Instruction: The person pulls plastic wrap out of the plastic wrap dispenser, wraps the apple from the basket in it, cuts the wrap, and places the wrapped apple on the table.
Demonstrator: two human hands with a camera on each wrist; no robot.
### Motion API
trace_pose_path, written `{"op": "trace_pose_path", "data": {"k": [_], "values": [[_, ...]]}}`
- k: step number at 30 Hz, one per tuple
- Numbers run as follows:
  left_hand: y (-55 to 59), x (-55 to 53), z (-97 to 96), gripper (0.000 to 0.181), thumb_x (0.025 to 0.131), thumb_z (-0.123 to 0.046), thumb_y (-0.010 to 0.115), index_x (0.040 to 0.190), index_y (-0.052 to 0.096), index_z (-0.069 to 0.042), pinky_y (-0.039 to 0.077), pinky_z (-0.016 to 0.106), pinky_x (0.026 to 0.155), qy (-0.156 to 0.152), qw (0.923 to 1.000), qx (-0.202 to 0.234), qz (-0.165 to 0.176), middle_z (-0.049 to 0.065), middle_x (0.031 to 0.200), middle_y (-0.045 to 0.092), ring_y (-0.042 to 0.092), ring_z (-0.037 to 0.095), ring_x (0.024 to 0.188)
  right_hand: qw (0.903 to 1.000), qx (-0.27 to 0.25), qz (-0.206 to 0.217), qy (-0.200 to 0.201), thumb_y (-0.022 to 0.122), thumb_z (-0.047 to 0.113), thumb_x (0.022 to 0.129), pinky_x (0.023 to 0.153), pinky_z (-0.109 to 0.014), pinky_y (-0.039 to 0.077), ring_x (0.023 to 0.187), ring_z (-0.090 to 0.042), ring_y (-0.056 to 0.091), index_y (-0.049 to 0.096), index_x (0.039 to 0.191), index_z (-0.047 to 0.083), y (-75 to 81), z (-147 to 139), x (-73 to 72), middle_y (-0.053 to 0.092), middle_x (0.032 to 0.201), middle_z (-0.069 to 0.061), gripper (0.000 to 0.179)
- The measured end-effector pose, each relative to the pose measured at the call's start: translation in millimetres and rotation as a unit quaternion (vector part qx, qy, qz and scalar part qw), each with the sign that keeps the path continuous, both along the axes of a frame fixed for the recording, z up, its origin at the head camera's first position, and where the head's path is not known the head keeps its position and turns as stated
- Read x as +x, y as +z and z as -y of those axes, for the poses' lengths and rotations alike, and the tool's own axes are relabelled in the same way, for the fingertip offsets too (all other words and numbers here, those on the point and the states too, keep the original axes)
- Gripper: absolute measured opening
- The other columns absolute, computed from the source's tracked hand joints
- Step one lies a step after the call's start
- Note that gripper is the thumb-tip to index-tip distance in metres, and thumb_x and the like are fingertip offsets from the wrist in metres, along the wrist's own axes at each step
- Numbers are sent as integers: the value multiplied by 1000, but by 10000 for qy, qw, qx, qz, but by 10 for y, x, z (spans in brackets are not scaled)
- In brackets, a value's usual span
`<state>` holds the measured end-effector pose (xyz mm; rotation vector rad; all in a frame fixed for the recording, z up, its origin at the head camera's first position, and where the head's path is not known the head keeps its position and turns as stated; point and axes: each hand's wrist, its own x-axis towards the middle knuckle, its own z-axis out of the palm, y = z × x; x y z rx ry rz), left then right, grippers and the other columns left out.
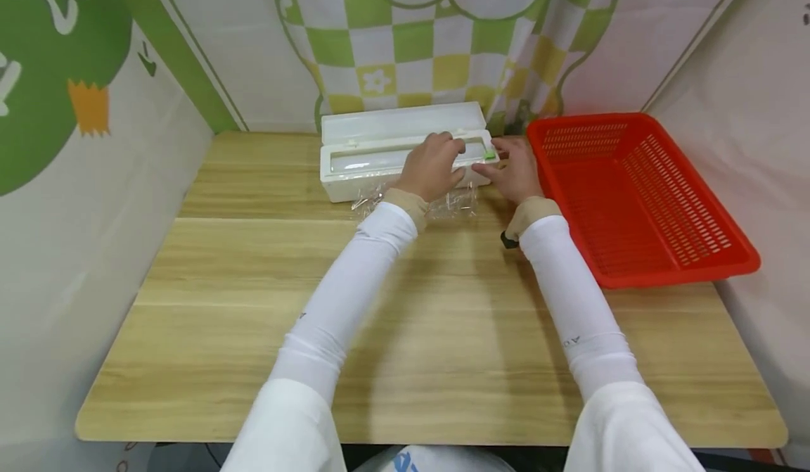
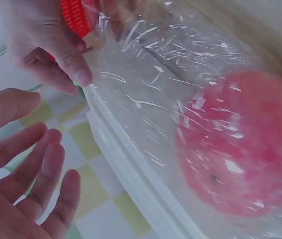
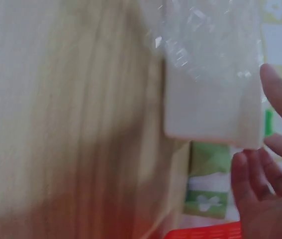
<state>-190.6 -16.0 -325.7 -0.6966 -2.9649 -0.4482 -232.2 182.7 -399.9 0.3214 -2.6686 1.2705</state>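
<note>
A white cling film dispenser [image 1: 344, 185] stands at the table's back edge with its lid [image 1: 401, 124] raised. My left hand [image 1: 430, 166] hovers over its middle, fingers loosely bent and holding nothing in the left wrist view. At the dispenser's right end my right hand [image 1: 515, 169] pinches the small green slide cutter [image 1: 490, 155] between thumb and finger. Clear cling film [image 1: 452, 203] hangs down the dispenser's front. Behind film in the left wrist view shows a round pink-red fruit [image 2: 240, 144]; in the head view my left wrist hides it.
A red plastic basket [image 1: 645, 275] stands at the right, close beside my right hand. The wooden table [image 1: 253, 317] runs from the dispenser to the front edge. A checkered printed cloth [image 1: 414, 39] hangs right behind the dispenser.
</note>
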Motion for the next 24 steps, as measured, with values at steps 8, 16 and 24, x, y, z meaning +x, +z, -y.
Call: {"op": "trace_pose_path", "data": {"k": [8, 16, 24], "values": [[10, -296, -317, 27, 102, -17, 69, 127, 73, -9, 55, 39, 107, -6, 9993, -262, 256, 11, 127, 72, 66, 29, 122, 9997, 82, -163, -154, 91, 22, 85, 100, -49, 59, 116, -36, 70, 73, 134, 9, -182, -78, -81, 70, 132, -18, 53], [-84, -475, -595, 17, 98, -11, 73, 113, 78, -15, 60, 45, 99, 243, 9973, -468, 520, 8, 122, 73, 68, 27, 119, 9994, -27, 165, -305, 86, 15, 89, 97, -49, 60, 115, -37, 68, 69, 140, 14, -223, -109, -98, 65, 135, -21, 54], [-162, -590, -762, 20, 101, -14, 69, 120, 75, -15, 60, 46, 101, 477, 9945, -716, 604, 7, 129, 73, 68, 27, 123, 9996, 56, 112, -270, 79, 10, 94, 99, -50, 59, 122, -36, 63, 77, 127, 6, -209, -102, -110, 67, 133, -22, 33]]}}
